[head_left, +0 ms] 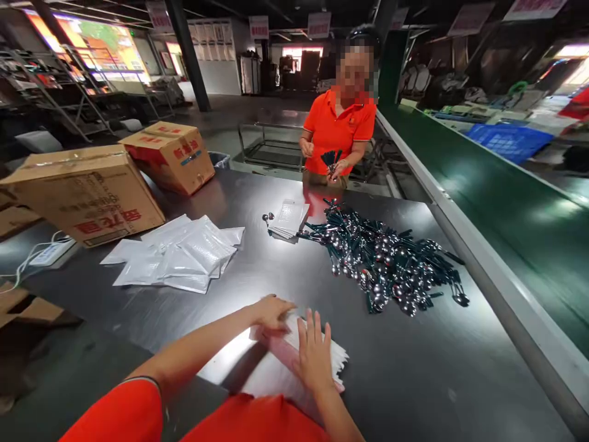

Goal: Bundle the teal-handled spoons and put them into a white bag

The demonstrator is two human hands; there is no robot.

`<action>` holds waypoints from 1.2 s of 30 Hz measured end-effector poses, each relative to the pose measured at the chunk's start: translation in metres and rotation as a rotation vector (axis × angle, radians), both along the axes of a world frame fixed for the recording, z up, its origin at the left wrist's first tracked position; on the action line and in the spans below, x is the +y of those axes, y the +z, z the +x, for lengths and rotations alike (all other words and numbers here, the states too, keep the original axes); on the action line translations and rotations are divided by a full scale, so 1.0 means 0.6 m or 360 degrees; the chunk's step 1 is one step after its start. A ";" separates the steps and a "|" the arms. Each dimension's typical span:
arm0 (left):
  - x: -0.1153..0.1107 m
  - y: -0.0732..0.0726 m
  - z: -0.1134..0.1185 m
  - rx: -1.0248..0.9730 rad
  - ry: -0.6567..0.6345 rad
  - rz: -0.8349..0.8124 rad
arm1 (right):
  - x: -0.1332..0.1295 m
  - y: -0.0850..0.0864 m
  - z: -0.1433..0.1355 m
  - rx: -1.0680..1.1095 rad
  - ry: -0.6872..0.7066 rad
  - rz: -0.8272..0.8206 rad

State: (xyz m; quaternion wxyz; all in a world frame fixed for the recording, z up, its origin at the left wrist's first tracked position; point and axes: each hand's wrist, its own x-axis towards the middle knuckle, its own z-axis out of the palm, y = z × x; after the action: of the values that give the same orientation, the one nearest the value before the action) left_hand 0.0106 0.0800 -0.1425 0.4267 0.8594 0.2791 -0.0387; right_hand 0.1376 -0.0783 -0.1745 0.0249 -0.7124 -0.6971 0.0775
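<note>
**Q:** Steel tabletop (414, 380) — what are the two hands doing on it?

**A:** Both rest on a stack of clear plastic bags (338, 359) at the near edge, about 6 o'clock. The left hand (271, 312) lies loosely curled on the stack's far left corner, fingers bent; whether it pinches a bag I cannot tell. The right hand (314, 356) lies flat, fingers spread and straight, pressing the top bag and gripping nothing.

**Q:** Any writing to read?

**A:** Two cardboard boxes at 10 o'clock: the large box (87, 193) carries red characters, seen upside down and not legible; the smaller box (170, 156) behind it has red print and a blue mark, too small to read. Hanging signs (259, 27) at 12 o'clock are blurred.

**Q:** What else is on the table, and where is there open room?

**A:** A loose spread of bags (179, 255) at 11 o'clock, a small bag stack (289, 218) at 12, a pile of dark-handled spoons (386, 261) at 1 o'clock. A co-worker in an orange shirt (339, 132) stands at the far edge holding spoons. Bare steel lies at 3 to 5 o'clock, up to the table's right edge, beside a green conveyor belt (497, 202).
</note>
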 end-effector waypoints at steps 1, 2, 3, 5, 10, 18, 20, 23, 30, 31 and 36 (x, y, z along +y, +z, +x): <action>0.002 0.001 -0.015 -0.0071 0.0130 -0.0045 | 0.006 0.005 -0.001 0.0007 0.0004 -0.0054; 0.005 0.001 -0.033 -0.0148 0.0288 -0.0083 | 0.011 0.008 -0.004 0.0008 -0.0002 -0.0092; 0.008 0.000 -0.052 -0.0225 0.0473 -0.0115 | 0.015 0.008 -0.008 0.0005 -0.0011 -0.0115; 0.014 -0.008 -0.094 -0.0356 0.0892 -0.0190 | 0.018 0.006 -0.020 -0.0014 -0.0026 -0.0114; -0.009 -0.058 -0.156 -0.0501 0.1610 -0.0713 | 0.026 -0.002 -0.044 -0.0034 -0.0066 -0.0083; -0.038 -0.086 -0.115 -0.0773 0.1969 -0.1097 | 0.062 0.033 0.017 0.0323 -0.0276 -0.0205; -0.035 -0.070 -0.125 -0.0802 0.2009 -0.1078 | 0.053 0.043 0.066 0.0564 -0.0490 -0.0152; -0.047 -0.046 -0.114 -0.0817 0.1795 -0.1225 | 0.026 0.050 0.124 0.1625 -0.0982 0.0117; -0.080 -0.022 0.031 -0.0674 0.0978 -0.1301 | -0.012 0.002 0.067 0.2998 -0.1561 0.0493; -0.075 -0.024 0.040 -0.0601 0.0930 -0.1236 | -0.013 -0.013 0.046 0.3014 -0.1597 0.0560; -0.019 -0.056 0.013 -0.0076 0.0856 -0.0905 | -0.022 -0.115 -0.033 0.3025 -0.1542 0.0463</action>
State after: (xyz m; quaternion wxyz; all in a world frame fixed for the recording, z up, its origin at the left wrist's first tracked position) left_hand 0.0186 0.0684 -0.1759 0.6490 0.6037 0.4626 0.0188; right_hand 0.1181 -0.0916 -0.2432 0.6691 -0.5508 -0.0382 0.4975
